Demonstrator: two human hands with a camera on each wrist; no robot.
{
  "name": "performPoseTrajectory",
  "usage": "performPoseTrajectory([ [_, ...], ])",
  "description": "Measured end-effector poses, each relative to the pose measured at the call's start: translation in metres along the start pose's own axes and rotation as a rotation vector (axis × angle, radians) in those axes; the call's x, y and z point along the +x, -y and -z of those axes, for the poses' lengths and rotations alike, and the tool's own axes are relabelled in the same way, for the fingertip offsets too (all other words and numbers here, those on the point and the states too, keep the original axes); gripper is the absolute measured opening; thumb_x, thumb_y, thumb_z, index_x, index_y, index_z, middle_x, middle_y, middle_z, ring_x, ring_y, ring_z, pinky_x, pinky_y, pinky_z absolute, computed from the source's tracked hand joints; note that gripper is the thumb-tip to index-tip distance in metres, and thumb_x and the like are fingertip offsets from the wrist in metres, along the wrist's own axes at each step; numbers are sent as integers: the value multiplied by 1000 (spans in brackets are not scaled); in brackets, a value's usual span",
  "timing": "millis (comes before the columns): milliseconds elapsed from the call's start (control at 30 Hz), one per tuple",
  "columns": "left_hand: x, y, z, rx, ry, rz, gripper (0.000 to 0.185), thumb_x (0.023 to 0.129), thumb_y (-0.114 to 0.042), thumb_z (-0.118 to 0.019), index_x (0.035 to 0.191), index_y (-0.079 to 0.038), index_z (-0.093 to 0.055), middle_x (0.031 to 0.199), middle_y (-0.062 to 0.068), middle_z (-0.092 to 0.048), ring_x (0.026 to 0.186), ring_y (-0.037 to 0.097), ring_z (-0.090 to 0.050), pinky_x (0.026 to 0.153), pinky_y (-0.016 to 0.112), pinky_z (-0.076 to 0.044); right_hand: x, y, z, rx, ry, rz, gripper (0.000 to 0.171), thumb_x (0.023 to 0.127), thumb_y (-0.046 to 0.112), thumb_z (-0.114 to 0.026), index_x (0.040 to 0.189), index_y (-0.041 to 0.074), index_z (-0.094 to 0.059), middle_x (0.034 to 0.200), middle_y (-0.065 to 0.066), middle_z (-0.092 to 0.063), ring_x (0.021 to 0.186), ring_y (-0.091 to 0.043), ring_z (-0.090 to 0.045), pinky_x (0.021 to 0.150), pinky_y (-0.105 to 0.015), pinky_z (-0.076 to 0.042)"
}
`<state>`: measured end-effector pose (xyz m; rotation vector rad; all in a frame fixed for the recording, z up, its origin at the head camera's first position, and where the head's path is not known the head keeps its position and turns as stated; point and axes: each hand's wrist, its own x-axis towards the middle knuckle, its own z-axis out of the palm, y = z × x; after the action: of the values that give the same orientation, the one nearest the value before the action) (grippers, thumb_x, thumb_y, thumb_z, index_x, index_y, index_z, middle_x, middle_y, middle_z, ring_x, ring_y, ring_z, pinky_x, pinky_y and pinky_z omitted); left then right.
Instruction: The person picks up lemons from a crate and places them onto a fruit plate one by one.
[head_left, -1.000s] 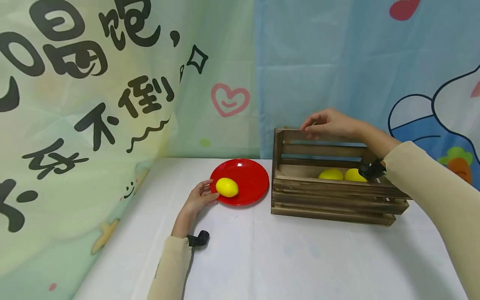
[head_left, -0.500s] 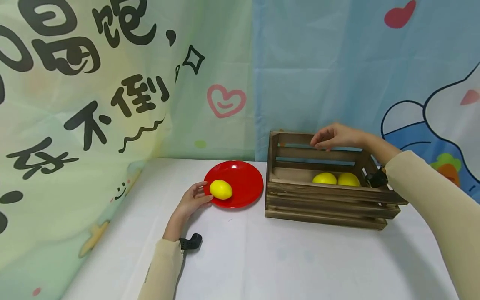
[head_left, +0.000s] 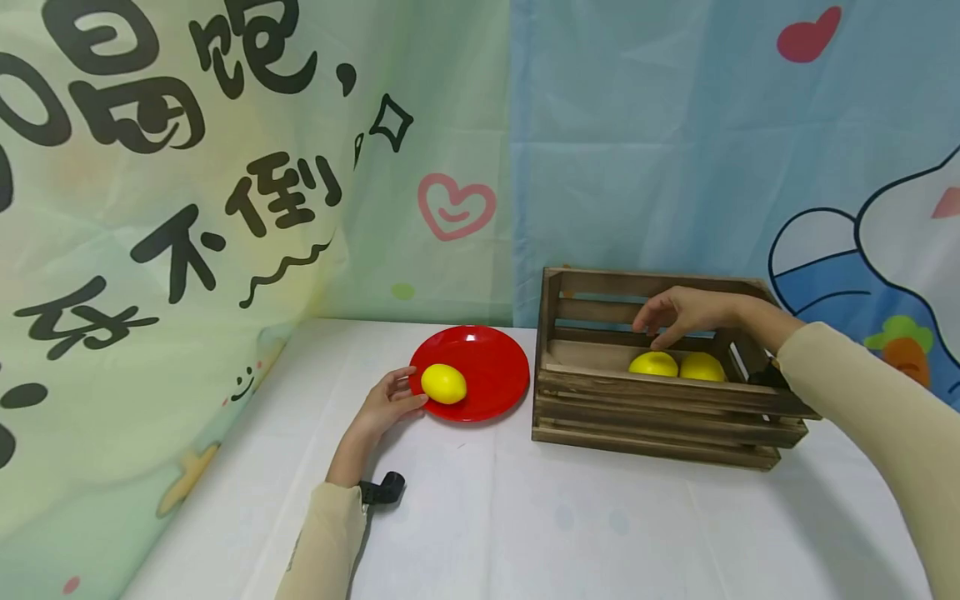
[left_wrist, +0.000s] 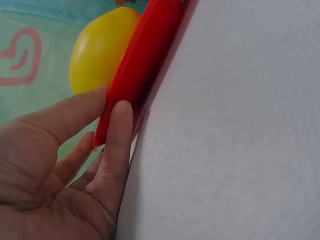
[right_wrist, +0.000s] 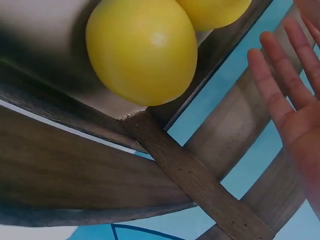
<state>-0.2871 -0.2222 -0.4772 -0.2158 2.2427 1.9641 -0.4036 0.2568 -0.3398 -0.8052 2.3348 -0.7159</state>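
A yellow lemon (head_left: 444,384) lies on the left part of a red plate (head_left: 491,372). My left hand (head_left: 384,406) is at the plate's left rim; in the left wrist view its fingers (left_wrist: 120,120) pinch that rim, one digit on the lemon's side and another against the outer side. To the right, inside a slatted wooden crate (head_left: 652,408), sit two more lemons, one on the left (head_left: 654,364) and one on the right (head_left: 702,367). Above them hovers my right hand (head_left: 693,312), holding nothing, its fingers loosely bent downward over the left lemon.
A white cloth covers the table (head_left: 510,517). Printed curtains (head_left: 435,125) hang right behind the plate and crate and along the left side. The crate's front slats stand between the lemons and the near side of the table.
My right hand has come down from above the crate's back edge to just over the lemons, moving slightly right. The left hand stays at the plate's rim.
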Motion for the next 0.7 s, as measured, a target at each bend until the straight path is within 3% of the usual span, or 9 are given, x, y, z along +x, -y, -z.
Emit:
performPoseTrajectory([
  [233, -1, 2, 3, -16, 15, -8, 61, 90, -7, -69, 145, -7, -40, 142, 21, -45, 123, 35, -54, 84, 31, -57, 8, 1, -3, -52, 147, -20, 56, 85, 13, -76, 131, -7, -52, 132, -24, -53, 119, -41, -53, 100, -50, -48],
  [367, -1, 2, 3, -30, 10, -21, 60, 90, -6, -68, 144, -7, -41, 140, 21, -46, 121, 34, -55, 83, 31, -58, 10, -1, -6, -69, 186, -26, 59, 83, 13, -77, 133, -7, -50, 134, -25, -53, 122, -42, -51, 104, -57, -41],
  [533, 1, 3, -1, -35, 27, -13, 60, 90, -6, -69, 144, -8, -41, 140, 20, -47, 116, 30, -59, 83, 30, -58, 7, -6, -13, -111, 238, -39, 62, 83, 16, -78, 134, -4, -50, 135, -20, -53, 124, -39, -48, 108, -57, -37],
  [700, 0, 1, 1, -13, 14, -19, 60, 90, -6, -69, 143, -8, -42, 139, 20, -49, 112, 29, -61, 81, 30, -59, 11, -6, -16, -177, 273, -11, 60, 82, 12, -78, 134, -1, -52, 133, -18, -53, 121, -35, -49, 104, -54, -42],
])
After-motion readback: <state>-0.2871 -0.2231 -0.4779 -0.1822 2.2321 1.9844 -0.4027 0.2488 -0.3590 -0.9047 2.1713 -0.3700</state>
